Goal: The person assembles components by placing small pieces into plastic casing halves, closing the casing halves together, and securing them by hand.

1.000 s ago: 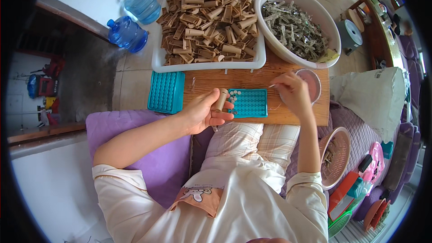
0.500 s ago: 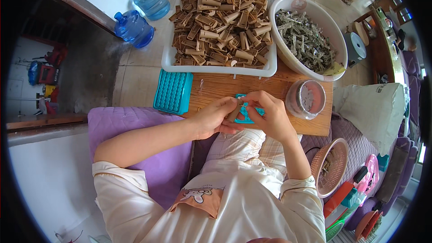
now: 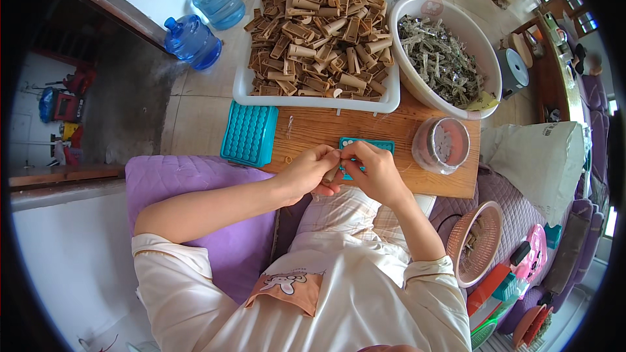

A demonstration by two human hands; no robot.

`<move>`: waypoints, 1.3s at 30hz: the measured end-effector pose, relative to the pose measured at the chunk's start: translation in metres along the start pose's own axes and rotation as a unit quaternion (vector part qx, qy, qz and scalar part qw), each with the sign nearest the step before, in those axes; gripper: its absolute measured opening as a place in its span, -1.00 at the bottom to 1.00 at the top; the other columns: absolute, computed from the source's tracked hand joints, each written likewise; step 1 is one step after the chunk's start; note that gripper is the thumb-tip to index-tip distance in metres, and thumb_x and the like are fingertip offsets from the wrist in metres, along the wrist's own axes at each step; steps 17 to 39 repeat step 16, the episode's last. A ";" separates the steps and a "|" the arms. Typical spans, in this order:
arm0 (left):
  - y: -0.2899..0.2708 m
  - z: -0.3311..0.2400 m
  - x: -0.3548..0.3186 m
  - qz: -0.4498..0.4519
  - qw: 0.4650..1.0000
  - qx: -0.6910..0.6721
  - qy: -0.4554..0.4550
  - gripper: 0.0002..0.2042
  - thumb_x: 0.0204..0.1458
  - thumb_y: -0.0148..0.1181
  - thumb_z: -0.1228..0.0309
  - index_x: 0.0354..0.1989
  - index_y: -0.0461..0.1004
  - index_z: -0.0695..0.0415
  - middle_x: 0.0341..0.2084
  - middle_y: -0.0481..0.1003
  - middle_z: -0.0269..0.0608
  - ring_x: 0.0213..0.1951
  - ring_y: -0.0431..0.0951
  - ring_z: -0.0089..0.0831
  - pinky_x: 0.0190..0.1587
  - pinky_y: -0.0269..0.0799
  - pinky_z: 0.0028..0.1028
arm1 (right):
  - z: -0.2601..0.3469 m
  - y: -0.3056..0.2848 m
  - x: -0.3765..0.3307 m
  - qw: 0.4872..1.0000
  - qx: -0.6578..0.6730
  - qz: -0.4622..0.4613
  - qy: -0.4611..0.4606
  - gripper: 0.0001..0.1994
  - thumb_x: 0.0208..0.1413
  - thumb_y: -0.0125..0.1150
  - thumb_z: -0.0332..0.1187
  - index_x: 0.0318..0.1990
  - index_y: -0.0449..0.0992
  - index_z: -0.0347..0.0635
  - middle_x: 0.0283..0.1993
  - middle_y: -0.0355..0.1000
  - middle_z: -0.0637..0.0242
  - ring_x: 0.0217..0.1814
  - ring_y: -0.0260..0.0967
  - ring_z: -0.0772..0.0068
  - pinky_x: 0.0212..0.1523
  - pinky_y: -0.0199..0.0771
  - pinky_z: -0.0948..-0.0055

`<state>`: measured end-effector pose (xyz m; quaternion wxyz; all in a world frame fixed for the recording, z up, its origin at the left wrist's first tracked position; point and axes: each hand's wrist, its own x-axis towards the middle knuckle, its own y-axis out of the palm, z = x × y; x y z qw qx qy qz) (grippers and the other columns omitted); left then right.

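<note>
Centrally: left hand [image 3: 306, 173] and right hand [image 3: 372, 173], fingertips pressed together over the near edge of the wooden board serving as counter [image 3: 378, 132], jointly pinching a small tan rolled piece [image 3: 332, 173] between them. Just behind the hands, partly covered by them: a flat teal plastic mould with round holes [image 3: 367, 146], lying on the counter. Left of the hands: a second teal moulded tray with a grid of cells [image 3: 248, 134], overhanging the counter's left end. Far edge: a white rectangular tray heaped with brown rolled pieces [image 3: 317, 32]; to its right, a white round basin of grey-green dried strips [image 3: 440, 58]. Right of the hands: a clear round plastic tub with pinkish contents [image 3: 441, 145]. Floor, upper left: two blue water bottles [image 3: 203, 23].
</note>
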<state>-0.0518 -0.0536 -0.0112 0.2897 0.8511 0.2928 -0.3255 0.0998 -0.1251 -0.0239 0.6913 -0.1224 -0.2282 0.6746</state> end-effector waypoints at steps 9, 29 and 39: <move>-0.002 0.001 0.004 0.033 0.997 0.063 -0.010 -0.72 0.13 -0.22 0.19 -0.26 0.27 0.17 -0.53 0.35 -0.36 -0.60 0.37 -0.65 -0.60 0.33 -0.69 | 0.002 -0.019 0.005 0.997 0.018 0.068 0.004 -0.80 -0.19 0.14 -0.56 -0.32 0.38 -0.26 -0.43 0.34 0.24 -0.42 0.35 0.33 -0.44 0.35 0.48; 0.010 -0.002 0.001 0.097 0.990 0.105 0.011 -0.67 0.12 -0.18 0.18 -0.08 0.18 0.15 -0.47 0.38 -0.32 -0.61 0.32 -0.66 -0.65 0.24 -0.71 | -0.013 -0.031 -0.013 0.984 0.072 0.162 0.027 -0.62 -0.24 0.31 -0.40 -0.17 0.39 -0.13 -0.20 0.29 0.28 -0.37 0.31 0.43 -0.46 0.32 0.54; 0.010 -0.002 0.001 0.097 0.990 0.105 0.011 -0.67 0.12 -0.18 0.18 -0.08 0.18 0.15 -0.47 0.38 -0.32 -0.61 0.32 -0.66 -0.65 0.24 -0.71 | -0.013 -0.031 -0.013 0.984 0.072 0.162 0.027 -0.62 -0.24 0.31 -0.40 -0.17 0.39 -0.13 -0.20 0.29 0.28 -0.37 0.31 0.43 -0.46 0.32 0.54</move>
